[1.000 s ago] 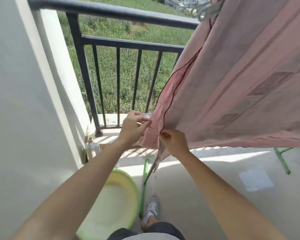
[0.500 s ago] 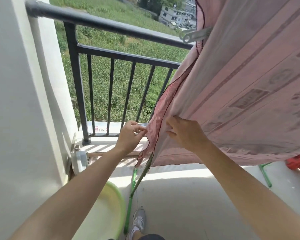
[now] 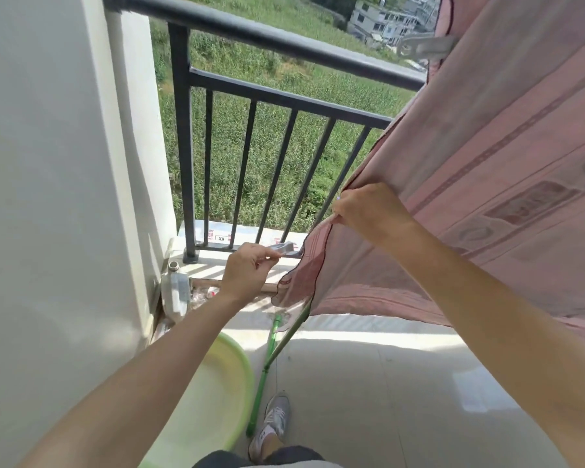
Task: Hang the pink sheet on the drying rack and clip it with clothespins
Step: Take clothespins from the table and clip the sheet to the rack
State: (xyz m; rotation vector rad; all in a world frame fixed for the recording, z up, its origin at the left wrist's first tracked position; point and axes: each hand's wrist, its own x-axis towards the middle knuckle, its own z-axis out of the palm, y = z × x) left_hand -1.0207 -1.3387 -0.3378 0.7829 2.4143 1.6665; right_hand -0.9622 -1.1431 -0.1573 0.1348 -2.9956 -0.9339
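Note:
The pink sheet [image 3: 487,170] hangs over the drying rack and fills the right side of the view. A pale clothespin [image 3: 423,46] clips its top edge near the railing. My right hand [image 3: 368,209] grips the sheet's left edge, pulling it up. My left hand [image 3: 247,271] sits lower, just left of the sheet's bottom corner, and pinches a grey clothespin [image 3: 283,248]. One green leg of the drying rack [image 3: 267,363] slants down to the floor below the sheet.
A black balcony railing [image 3: 250,35] runs across the back with a field beyond. A white wall [image 3: 48,197] closes the left side. A green basin [image 3: 230,383] sits on the floor beside my shoe [image 3: 274,423]. A plastic bottle [image 3: 174,292] stands in the corner.
My right hand has slid higher up the sheet's left edge, lifting it. My left hand with the clothespin has come apart from the sheet and stayed low. The view has tilted upward.

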